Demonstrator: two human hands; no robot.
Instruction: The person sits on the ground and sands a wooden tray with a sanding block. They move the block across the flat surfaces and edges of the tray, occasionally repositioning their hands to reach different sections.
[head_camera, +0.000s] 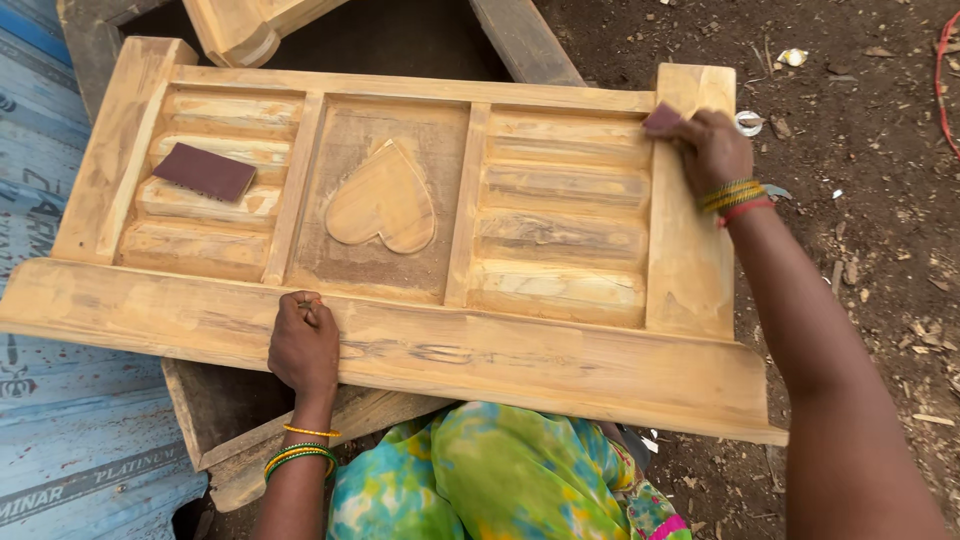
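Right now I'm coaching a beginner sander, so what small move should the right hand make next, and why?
Probably a short stroke downward along the panel's right upright. The right hand presses a sandpaper piece at the upright's top end, so most of it lies below, toward the person. The left hand already braces the wooden panel at its near rail.

Carved wooden panel (400, 340) with raised heart (383, 200), both our hands on it.

We press our right hand (712, 150) on a small piece of sandpaper (662, 118) at the panel's far right upright. Our left hand (304, 345) rests curled on the near rail. A second, dark red sandpaper sheet (205, 171) lies loose on the left slats. Bangles (732, 194) ring both wrists. Blue sheeting (60, 420) lies at left, bare earth (860, 140) at right.
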